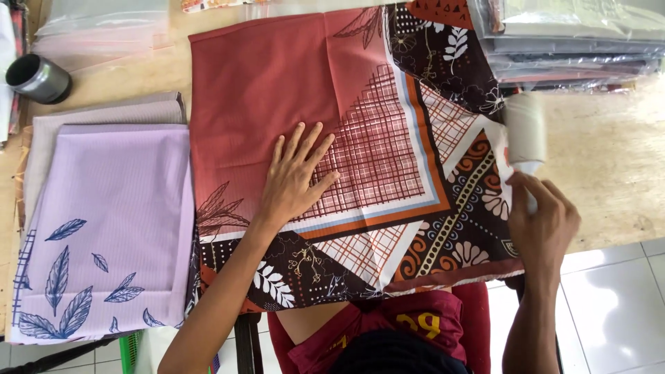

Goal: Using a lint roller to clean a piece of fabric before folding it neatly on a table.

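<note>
My left hand (294, 176) lies flat, fingers spread, mid-cloth (277, 90); my right hand (544, 221) grips the roller (524, 128) at the cloth's right edge, its long axis running near-to-far on the tabletop (609, 166).

Left hand (294, 176) flat on the folded patterned cloth (263, 90), which lies on the table (609, 173). Right hand (544, 218) at that cloth's right edge, touching a roll (524, 128) just beyond its fingertips. Second folded cloth (111, 208) left of the left hand, beside the first. Cylinder (38, 77) far left beyond it. Stack of bagged cloths (575, 41) beyond the right hand, overlapping the patterned cloth's far right corner.
</note>
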